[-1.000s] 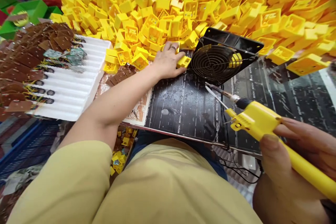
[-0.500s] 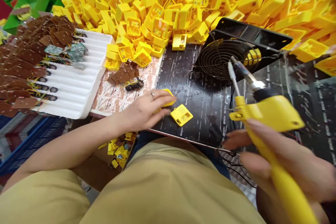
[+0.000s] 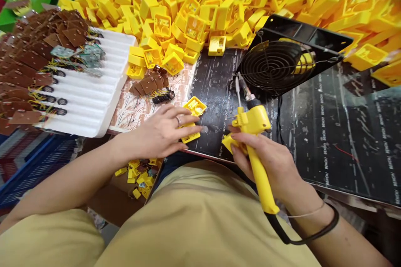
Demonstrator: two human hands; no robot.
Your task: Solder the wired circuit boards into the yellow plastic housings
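My left hand lies with its fingers stretched and apart over a small yellow plastic case, touching it and partly covering it. Just beyond the fingertips, an open yellow case shows its hollow inside. My right hand is wrapped round the handle of a yellow gun-shaped soldering iron, its metal tip and a thin feed tube pointing away from me. Another yellow case piece shows at the right hand's fingers, partly hidden; whether they grip it I cannot tell.
A black fan with a wire guard lies tilted beyond the iron. Yellow cases are heaped along the back. Brown circuit boards rest on a white ridged foam tray at left. More boards with black round parts lie nearer.
The soldering iron and my right hand have moved left, towards the middle of the mat. My left hand has shifted slightly left, its fingers spreading, and the open case now shows beyond it.
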